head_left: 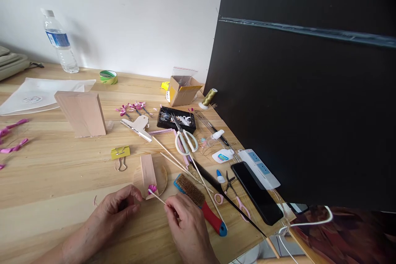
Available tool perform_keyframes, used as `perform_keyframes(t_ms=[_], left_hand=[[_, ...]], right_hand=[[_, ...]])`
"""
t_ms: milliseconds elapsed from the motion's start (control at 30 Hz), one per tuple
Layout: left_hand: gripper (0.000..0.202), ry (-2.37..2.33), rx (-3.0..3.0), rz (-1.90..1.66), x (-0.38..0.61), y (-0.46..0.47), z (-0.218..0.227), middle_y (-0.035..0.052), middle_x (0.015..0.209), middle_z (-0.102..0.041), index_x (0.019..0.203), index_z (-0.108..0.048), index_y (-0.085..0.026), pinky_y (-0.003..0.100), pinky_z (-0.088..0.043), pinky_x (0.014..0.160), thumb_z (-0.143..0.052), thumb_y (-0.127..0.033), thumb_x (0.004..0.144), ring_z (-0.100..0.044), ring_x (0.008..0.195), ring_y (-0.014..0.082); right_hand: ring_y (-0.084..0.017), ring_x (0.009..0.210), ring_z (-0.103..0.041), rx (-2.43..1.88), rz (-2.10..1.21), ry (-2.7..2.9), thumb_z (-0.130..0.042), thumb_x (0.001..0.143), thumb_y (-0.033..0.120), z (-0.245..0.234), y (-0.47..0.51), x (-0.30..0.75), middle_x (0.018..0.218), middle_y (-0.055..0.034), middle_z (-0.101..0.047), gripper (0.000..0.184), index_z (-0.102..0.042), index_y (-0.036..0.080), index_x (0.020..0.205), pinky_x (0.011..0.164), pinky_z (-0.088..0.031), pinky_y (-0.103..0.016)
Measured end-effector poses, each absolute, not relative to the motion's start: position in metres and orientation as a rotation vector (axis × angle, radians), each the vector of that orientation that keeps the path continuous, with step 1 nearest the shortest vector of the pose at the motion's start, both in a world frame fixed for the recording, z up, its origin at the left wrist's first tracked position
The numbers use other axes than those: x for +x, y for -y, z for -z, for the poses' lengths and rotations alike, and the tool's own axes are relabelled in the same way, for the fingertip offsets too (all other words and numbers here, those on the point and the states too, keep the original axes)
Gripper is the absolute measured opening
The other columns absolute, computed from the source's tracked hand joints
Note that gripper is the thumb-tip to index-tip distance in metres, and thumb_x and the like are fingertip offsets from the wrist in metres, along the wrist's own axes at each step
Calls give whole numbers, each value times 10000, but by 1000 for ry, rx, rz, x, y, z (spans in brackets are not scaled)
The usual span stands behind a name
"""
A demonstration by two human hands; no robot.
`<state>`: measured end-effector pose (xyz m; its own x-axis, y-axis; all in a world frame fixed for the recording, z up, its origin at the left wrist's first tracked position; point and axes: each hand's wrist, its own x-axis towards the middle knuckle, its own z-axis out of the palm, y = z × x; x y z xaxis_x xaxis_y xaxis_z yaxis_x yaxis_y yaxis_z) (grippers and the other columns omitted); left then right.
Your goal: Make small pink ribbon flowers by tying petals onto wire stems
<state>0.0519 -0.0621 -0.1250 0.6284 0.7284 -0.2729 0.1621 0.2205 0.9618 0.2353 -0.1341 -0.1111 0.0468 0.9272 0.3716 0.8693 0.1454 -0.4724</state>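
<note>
My right hand (185,220) pinches the stick of a cotton swab (158,197). The swab's white tip meets a small bright pink tuft of petals (152,188) at the near end of a flat wooden block (149,170). Under that block lies a round wooden disc (162,177). Just left of the block hovers my left hand (119,210), its fingers loosely curled with a gap between thumb and forefinger and nothing seen in them. Right beside my right hand is a brush (193,192) with brown bristles and a red and blue handle.
Scissors (185,142) rest partly on a black tray (162,119). A comb (213,179), a glue bottle (222,156), a phone (256,192) and a power strip (260,167) lie right. A wooden board (82,113) stands left, near a yellow binder clip (120,152). A black panel (303,111) bounds the right.
</note>
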Motion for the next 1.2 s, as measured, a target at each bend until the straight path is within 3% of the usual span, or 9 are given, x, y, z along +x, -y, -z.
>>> perform_keyframes(t_ms=[1200], left_hand=[[308,-857,1308,-482,52,62,127,-51,582,-416,775,-569,-194,212,-264,481,-568,-502,761,-332,539,116]], right_hand=[[-140,524,-495,-1719,117,1794,-348,869,88,113,129,236,543,7,-529,314,-458,211,602,503,-347,-237]])
